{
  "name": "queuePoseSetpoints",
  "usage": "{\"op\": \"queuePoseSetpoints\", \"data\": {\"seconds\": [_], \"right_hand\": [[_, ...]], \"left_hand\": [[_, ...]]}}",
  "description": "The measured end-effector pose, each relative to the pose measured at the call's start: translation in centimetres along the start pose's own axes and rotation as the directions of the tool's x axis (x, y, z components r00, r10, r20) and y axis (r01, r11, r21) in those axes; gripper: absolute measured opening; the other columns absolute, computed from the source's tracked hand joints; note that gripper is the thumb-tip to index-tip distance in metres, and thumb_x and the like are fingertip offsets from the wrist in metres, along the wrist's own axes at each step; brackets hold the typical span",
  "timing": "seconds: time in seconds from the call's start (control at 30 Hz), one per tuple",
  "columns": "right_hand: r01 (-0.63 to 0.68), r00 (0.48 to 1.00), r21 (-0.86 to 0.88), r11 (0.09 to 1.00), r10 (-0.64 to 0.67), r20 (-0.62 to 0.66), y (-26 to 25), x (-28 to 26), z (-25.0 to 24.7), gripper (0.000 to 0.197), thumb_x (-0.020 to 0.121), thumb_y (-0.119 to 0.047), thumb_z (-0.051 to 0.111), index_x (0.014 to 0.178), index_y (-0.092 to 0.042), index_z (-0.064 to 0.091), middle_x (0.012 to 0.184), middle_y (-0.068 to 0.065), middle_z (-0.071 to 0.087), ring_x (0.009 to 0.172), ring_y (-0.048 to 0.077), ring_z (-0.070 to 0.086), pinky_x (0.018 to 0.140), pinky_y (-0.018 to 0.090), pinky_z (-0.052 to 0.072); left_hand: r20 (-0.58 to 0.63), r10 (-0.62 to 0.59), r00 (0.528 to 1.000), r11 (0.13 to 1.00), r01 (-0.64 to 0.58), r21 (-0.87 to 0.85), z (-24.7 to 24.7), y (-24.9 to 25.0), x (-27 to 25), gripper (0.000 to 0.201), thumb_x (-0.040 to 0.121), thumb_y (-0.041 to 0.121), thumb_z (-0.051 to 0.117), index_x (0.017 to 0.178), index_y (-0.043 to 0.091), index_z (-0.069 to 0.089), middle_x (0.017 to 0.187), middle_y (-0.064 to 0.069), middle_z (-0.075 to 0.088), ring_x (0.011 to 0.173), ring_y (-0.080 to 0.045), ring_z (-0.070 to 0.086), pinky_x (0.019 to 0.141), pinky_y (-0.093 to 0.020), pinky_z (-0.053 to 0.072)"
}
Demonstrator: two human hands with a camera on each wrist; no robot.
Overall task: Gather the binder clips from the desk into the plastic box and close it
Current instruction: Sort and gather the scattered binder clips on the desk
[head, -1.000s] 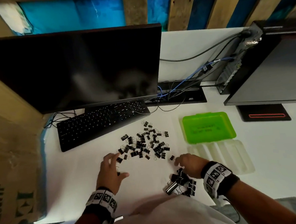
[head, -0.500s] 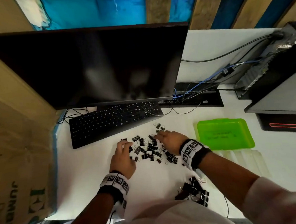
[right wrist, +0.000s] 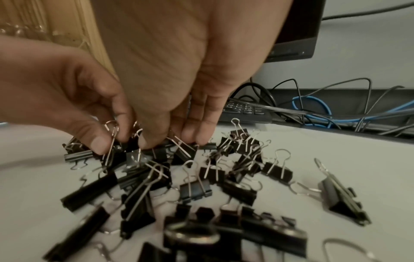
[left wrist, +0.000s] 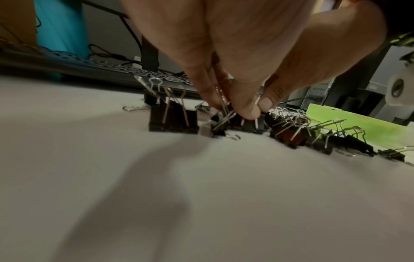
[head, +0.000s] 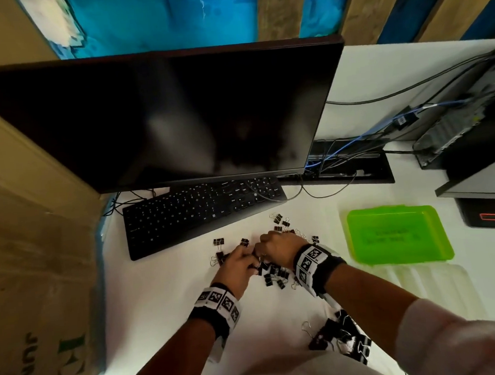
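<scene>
Fingers (right wrist: pixel 143 141) among binder clips (right wrist: pixel 195 189); "JUMBO" box (head: pixel 31 316)

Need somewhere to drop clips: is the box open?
Open. The green lid lies flat on the desk, and the clear tray beside it is uncovered.

Since a second ago the right hand (head: pixel 276 248) has left the small pile of clips (head: pixel 341 339) at the near edge and reached far and left into the scattered binder clips (head: pixel 272 274). The left hand (head: pixel 236 264) has moved right to meet it. Both hands now touch, fingertips (right wrist: pixel 143 143) down among the clips, pinching wire handles.
</scene>
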State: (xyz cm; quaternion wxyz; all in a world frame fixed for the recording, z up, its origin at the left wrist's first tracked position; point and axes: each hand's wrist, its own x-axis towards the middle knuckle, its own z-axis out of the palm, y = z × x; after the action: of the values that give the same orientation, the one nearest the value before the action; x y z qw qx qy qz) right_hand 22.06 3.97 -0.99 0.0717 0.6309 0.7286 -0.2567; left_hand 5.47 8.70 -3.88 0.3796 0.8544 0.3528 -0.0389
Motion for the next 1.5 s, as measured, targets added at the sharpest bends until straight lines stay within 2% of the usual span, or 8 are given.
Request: {"op": "queuePoseSetpoints", "data": {"seconds": [0.17,0.4,0.53,0.7,0.93,1.23,1.4,1.5], "right_hand": [[-0.007,0.999,0.017,1.000,0.008,-0.038,0.2,0.4,0.3,0.026,0.095,-0.016,0.047,0.119,-0.011,0.055,0.119,0.009,0.054,0.112,0.031,0.052,0.087,0.042,0.048],[-0.004,0.999,0.124,0.992,0.010,-0.044,0.3,0.2,0.5,0.026,0.092,-0.011,0.052,0.116,-0.013,0.062,0.115,0.006,0.058,0.106,0.026,0.058,0.091,0.036,0.048],[-0.018,0.993,0.243,0.970,0.047,-0.112,0.1,-0.5,-0.4,0.023,0.090,-0.014,0.057,0.110,-0.013,0.066,0.110,0.006,0.062,0.101,0.024,0.060,0.090,0.034,0.046],[-0.047,0.961,0.363,0.930,0.141,-0.237,0.1,-2.2,-2.0,0.016,0.086,-0.018,0.065,0.101,-0.015,0.070,0.099,0.003,0.066,0.090,0.019,0.062,0.086,0.030,0.049],[-0.180,0.952,0.506,0.844,0.278,-0.126,-0.3,-4.5,-2.5,0.014,0.081,-0.020,0.071,0.093,-0.013,0.073,0.095,0.002,0.074,0.082,0.009,0.062,0.081,0.020,0.048],[-0.131,0.958,0.523,0.842,0.243,-0.151,-1.2,-7.1,-1.5,0.015,0.079,-0.025,0.073,0.093,-0.020,0.072,0.089,-0.004,0.071,0.080,0.007,0.061,0.078,0.019,0.048],[-0.031,0.998,0.469,0.883,0.052,-0.031,-4.3,-8.1,-0.5,0.019,0.079,-0.027,0.074,0.096,-0.019,0.072,0.091,-0.004,0.070,0.080,0.007,0.061,0.075,0.017,0.047],[0.029,0.996,0.413,0.910,-0.060,0.060,-6.8,-7.5,0.9,0.018,0.081,-0.021,0.071,0.098,-0.016,0.071,0.097,0.000,0.071,0.080,0.006,0.059,0.071,0.014,0.042]], "left_hand": [[-0.050,-0.050,0.997,0.986,0.041,-0.163,-0.8,-0.5,0.0,0.015,0.084,-0.002,0.061,0.093,0.002,0.071,0.087,0.013,0.047,0.074,0.001,0.051,0.069,0.000,0.037],[-0.065,-0.083,0.994,0.972,0.066,-0.228,-2.3,-0.8,-1.6,0.012,0.080,0.011,0.069,0.091,0.014,0.072,0.093,0.011,0.053,0.080,-0.003,0.053,0.079,-0.011,0.042],[-0.077,-0.044,0.996,0.964,0.022,-0.264,-2.9,-0.6,-2.4,0.012,0.080,0.011,0.069,0.089,0.017,0.073,0.091,0.014,0.057,0.073,-0.003,0.056,0.070,-0.002,0.040],[-0.169,-0.130,0.977,0.921,0.055,-0.387,-2.7,-0.5,-2.9,0.015,0.078,0.010,0.071,0.083,0.024,0.073,0.085,0.008,0.065,0.071,-0.011,0.064,0.073,-0.022,0.054],[-0.185,-0.123,0.975,0.931,0.049,-0.363,-1.5,-0.5,-3.5,0.020,0.078,0.012,0.073,0.073,0.031,0.072,0.102,0.014,0.053,0.077,-0.015,0.058,0.075,-0.036,0.055],[-0.217,-0.119,0.969,0.908,0.018,-0.419,-2.1,0.5,-6.1,0.009,0.084,0.007,0.065,0.085,0.011,0.073,0.115,0.009,0.051,0.075,-0.015,0.062,0.068,-0.029,0.058],[-0.240,-0.195,0.951,0.893,0.072,-0.443,-0.7,-1.7,-9.5,0.014,0.081,0.007,0.068,0.081,0.019,0.074,0.105,0.005,0.062,0.081,-0.015,0.064,0.072,-0.028,0.057],[-0.216,-0.221,0.951,0.892,0.108,-0.438,1.1,-2.7,-11.7,0.013,0.079,0.002,0.069,0.080,0.014,0.074,0.099,0.005,0.064,0.079,-0.002,0.062,0.076,-0.012,0.049]]}}
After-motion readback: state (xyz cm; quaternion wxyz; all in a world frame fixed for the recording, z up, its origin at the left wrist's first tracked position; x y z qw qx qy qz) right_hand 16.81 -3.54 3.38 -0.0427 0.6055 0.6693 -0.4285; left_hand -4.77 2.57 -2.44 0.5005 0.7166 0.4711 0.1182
